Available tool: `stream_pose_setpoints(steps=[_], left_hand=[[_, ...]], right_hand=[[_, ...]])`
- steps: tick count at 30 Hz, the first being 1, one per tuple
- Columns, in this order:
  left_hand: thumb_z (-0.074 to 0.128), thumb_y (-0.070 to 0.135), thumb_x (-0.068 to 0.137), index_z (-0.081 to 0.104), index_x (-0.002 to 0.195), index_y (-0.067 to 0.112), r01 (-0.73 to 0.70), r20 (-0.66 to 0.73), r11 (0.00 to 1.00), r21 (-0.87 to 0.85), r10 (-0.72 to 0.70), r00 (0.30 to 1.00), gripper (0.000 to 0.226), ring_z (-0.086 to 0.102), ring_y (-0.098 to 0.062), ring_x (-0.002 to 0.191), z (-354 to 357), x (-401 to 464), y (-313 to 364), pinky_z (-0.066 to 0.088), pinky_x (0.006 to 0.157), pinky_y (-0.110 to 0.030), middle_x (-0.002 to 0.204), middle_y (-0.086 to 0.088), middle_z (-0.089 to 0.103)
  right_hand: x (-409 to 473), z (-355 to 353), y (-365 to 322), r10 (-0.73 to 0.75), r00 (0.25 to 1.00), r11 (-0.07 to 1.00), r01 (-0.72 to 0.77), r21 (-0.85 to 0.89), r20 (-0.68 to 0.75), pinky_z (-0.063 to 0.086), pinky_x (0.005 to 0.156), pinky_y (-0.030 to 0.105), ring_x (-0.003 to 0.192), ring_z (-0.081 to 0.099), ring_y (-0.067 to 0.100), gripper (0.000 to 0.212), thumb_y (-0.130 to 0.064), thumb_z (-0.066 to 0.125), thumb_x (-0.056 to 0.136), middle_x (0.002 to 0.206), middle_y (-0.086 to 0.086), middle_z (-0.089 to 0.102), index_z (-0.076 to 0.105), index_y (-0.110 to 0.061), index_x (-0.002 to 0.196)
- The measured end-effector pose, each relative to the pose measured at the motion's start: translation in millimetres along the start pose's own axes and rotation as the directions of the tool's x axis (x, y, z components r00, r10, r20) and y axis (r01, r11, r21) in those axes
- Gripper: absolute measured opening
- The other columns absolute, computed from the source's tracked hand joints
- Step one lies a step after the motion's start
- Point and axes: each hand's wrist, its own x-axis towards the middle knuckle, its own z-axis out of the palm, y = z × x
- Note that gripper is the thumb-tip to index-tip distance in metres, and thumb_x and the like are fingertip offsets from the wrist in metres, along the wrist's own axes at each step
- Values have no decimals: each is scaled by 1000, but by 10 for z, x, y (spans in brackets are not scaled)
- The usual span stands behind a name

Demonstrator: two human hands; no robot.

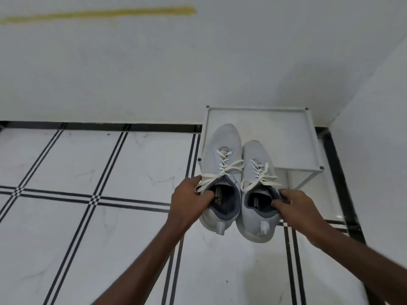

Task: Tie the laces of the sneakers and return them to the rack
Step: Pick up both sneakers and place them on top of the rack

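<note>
Two pale grey sneakers with white laces are held side by side in the air, toes pointing away over the white rack (293,119). My left hand (189,201) grips the collar of the left sneaker (220,150), fingers inside its opening. The right sneaker (255,155) is held the same way by my right hand (295,205). Laces on both shoes look tied in loose bows that spread sideways. The heels hang in front of the rack's near edge, above the floor.
The rack is a small white shelf unit standing in the room's corner, with white walls behind it and to its right. The floor (110,164) is white marble tile with black stripes. A yellow streak (99,13) marks the back wall.
</note>
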Motion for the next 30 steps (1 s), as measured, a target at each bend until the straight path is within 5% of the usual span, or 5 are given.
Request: stream_pose_setpoints(steps=[10,16,30], left_hand=[[56,38,73,62,76,22,-45,-42,998,39,46,998,17,59,-17,74,-599,482,1419,40,61,-28,76,0,62],[55,37,73,60,73,18,-40,-101,998,38,44,994,19,58,-21,69,-380,1121,1950,41,59,-29,72,-4,62],[54,23,77,52,71,16,160,-93,987,34,-156,983,10,47,-14,61,1234,2762,1142,29,53,-23,69,-4,56]], right_hand=[[-18,-1138,-1005,-21,982,999,28,32,-187,42,57,34,61,55,20,14,-12,58,87,64,6,59,61,-6,74],[659,-1527,-1130,-16,951,998,32,47,-308,44,61,36,68,60,29,14,-8,53,88,68,9,62,59,-5,76],[2942,-1017,-292,-31,969,998,15,-67,-244,36,62,33,71,58,38,4,-2,52,87,73,16,60,55,-3,84]])
